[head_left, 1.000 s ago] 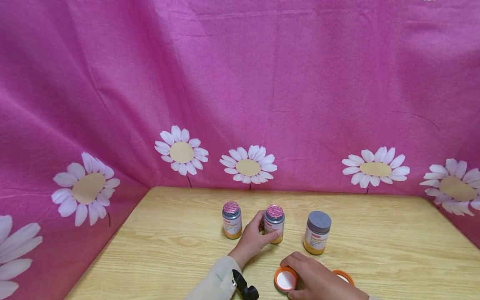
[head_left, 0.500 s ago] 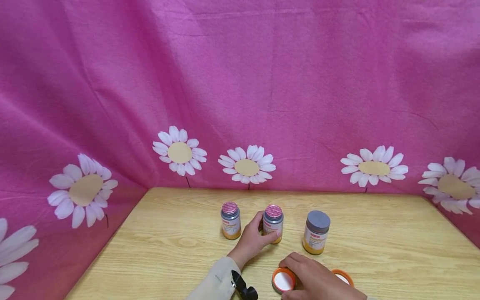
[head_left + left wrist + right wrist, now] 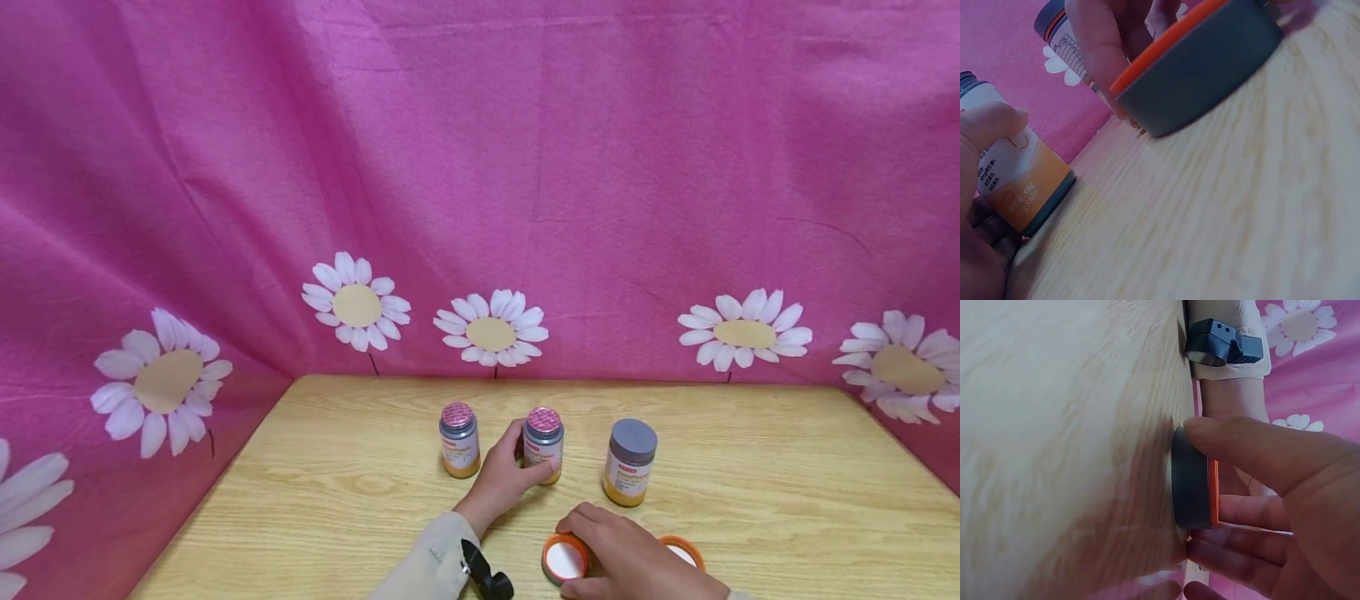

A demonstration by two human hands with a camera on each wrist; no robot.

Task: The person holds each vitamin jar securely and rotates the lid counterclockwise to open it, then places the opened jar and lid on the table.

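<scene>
My left hand (image 3: 504,473) grips the middle bottle (image 3: 543,448), its thumb across the label. This grey bottle stands upright on the table, lidless, with a pink foil seal on top. Nearer the front edge, my right hand (image 3: 621,550) holds a grey screw cap (image 3: 565,559) by its sides. The cap lies upside down, showing its orange inner rim and white liner. In the right wrist view, thumb and fingers are at opposite sides of the cap (image 3: 1191,481), whose flat top is against the wood. The left wrist view shows the gripped bottle (image 3: 1029,175) from low down.
Left of the held bottle stands another foil-sealed bottle (image 3: 460,446). A third bottle (image 3: 630,467), with its grey cap on, stands to the right. A second upturned cap (image 3: 682,551) is partly hidden behind my right hand. Pink daisy-print cloth (image 3: 615,208) hangs behind the table.
Both hands keep their holds on the bottle and the cap. The whole head view has shifted slightly, so things appear a little further left.
</scene>
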